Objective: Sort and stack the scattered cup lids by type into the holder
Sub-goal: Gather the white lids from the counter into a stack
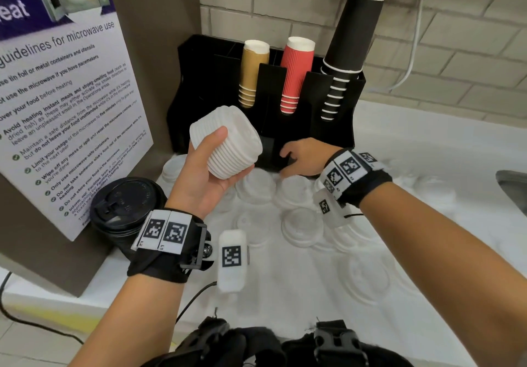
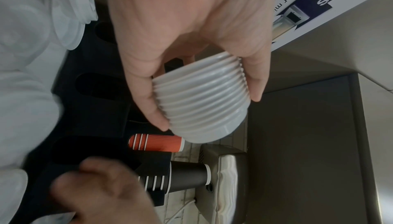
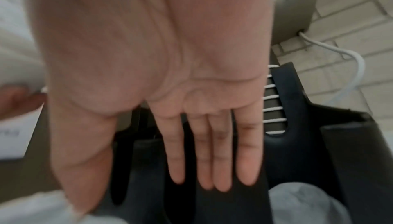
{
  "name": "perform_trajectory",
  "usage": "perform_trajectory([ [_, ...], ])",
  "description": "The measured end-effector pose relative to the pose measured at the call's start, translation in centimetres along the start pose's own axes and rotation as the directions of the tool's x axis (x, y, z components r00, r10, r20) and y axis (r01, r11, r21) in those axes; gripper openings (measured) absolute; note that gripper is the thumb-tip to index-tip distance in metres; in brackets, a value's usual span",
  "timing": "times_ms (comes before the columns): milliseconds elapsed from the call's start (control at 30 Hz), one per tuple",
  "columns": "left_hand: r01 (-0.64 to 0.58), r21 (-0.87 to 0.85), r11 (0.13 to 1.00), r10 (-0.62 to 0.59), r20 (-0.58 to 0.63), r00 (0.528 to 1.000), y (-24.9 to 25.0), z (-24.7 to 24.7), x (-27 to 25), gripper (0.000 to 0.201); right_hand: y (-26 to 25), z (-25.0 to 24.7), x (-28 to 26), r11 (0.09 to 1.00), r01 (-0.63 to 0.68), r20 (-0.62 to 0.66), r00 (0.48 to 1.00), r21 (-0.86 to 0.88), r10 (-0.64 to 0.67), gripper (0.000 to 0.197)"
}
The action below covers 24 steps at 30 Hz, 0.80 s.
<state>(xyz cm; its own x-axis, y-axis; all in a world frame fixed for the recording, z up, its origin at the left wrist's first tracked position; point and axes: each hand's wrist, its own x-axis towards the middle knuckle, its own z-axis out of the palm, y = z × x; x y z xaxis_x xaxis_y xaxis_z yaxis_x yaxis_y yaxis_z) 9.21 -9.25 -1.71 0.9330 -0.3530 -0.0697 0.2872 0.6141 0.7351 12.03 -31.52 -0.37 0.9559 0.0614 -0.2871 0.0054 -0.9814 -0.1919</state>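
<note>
holding white lid stack in left grip | right grip released, fingers straight at holder

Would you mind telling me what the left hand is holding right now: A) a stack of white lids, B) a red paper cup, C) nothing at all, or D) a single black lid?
A: the left hand grips a stack of white lids, thumb on one side and fingers on the other.
</note>
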Motion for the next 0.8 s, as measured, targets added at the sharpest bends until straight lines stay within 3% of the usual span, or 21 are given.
perform_trajectory([
  [67, -0.001, -0.002, 1.0, 0.001, 0.009, 1.0, 0.0, 0.0, 0.0, 0.089, 0.0, 0.8, 0.3, 0.971, -0.097, 0.117, 0.985, -0.219, 0.125, 0.063],
  [133, -0.001, 0.004, 1.0, 0.001, 0.009, 1.0, -0.1, 0.0, 0.0, 0.089, 0.1, 1.8, 0.7, 0.944, -0.129, 0.183, 0.964, -0.303, 0.191, 0.07],
  [267, 0.004, 0.006, 1.0, -0.004, 0.006, 1.0, -0.1, -0.2, 0.0, 0.089, 0.4, 3.3, 1.1, 0.908, -0.086, 0.194, 0.964, -0.41, 0.18, 0.08],
  [400, 0.011, 0.001, 1.0, -0.011, -0.007, 1.0, -0.1, -0.4, 0.1, 0.074, 0.5, 3.6, 1.7, 0.906, -0.041, 0.222, 0.964, -0.421, 0.147, 0.083],
  [500, 0.011, 0.002, 1.0, -0.011, -0.005, 1.0, -0.1, -0.6, 0.1, 0.08, 0.9, 3.3, 1.6, 0.948, -0.036, 0.203, 0.974, -0.315, 0.104, 0.074],
  [600, 0.022, 0.03, 0.999, -0.023, 0.016, 1.0, -0.1, -0.8, 0.1, 0.096, 1.3, 1.9, 1.0, 0.987, -0.039, 0.128, 0.99, -0.159, 0.06, 0.068],
  [667, 0.023, 0.037, 0.999, -0.024, 0.018, 1.0, -0.2, -0.9, 0.1, 0.097, 1.5, 0.4, 0.1, 0.998, -0.048, 0.068, 0.996, -0.03, 0.05, 0.066],
  [733, 0.025, 0.026, 0.999, -0.026, 0.013, 1.0, -0.5, -0.8, 0.1, 0.088, 1.7, -0.9, -1.3, 0.988, -0.024, -0.018, 0.999, 0.156, 0.027, 0.066],
  [800, 0.036, 0.038, 0.999, -0.036, 0.017, 0.999, -0.8, -0.7, 0.2, 0.088, 1.3, -1.8, -3.1, 0.917, 0.055, -0.127, 0.992, 0.396, -0.005, 0.065],
])
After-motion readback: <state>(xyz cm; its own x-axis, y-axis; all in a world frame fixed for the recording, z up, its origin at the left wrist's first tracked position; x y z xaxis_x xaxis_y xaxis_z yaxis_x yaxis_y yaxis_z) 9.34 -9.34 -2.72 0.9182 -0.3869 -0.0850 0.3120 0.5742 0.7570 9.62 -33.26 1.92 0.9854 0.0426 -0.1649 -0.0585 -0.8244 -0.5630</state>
